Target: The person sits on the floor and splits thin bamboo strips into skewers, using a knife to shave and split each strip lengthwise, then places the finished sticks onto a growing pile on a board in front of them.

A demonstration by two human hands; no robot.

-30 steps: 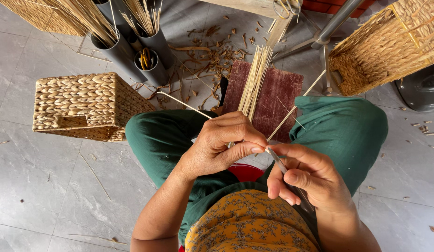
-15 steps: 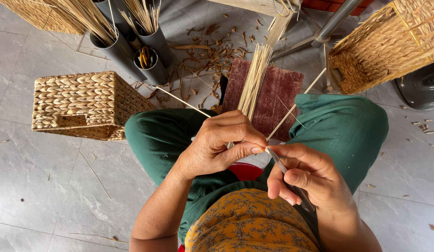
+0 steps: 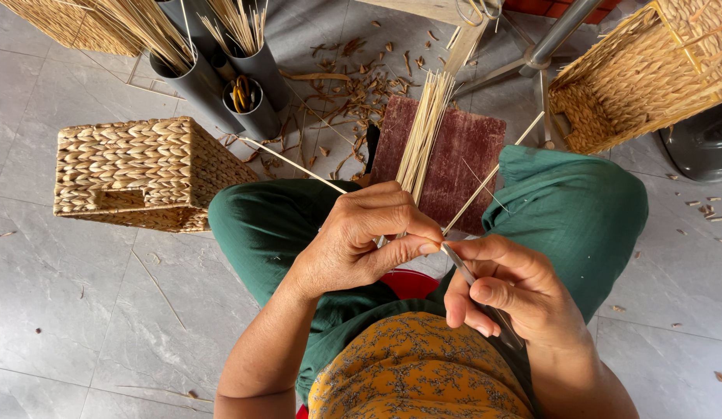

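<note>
My left hand [image 3: 369,233] pinches thin pale reed strips [image 3: 485,182] between thumb and forefinger, above my lap in green trousers. One strip runs up to the right, another [image 3: 291,161] sticks out up to the left. My right hand [image 3: 516,291] is closed on a small knife [image 3: 459,264], its blade tip touching the strip right at my left thumb. A bundle of pale reeds [image 3: 423,132] lies on a dark red board [image 3: 466,159] on the floor ahead of my knees.
A woven box basket [image 3: 136,174] stands at the left, another woven basket [image 3: 640,77] at the upper right. Grey tubes [image 3: 221,74] with reeds stand at the top left. Trimmings litter the grey tiles near a metal stand [image 3: 543,54].
</note>
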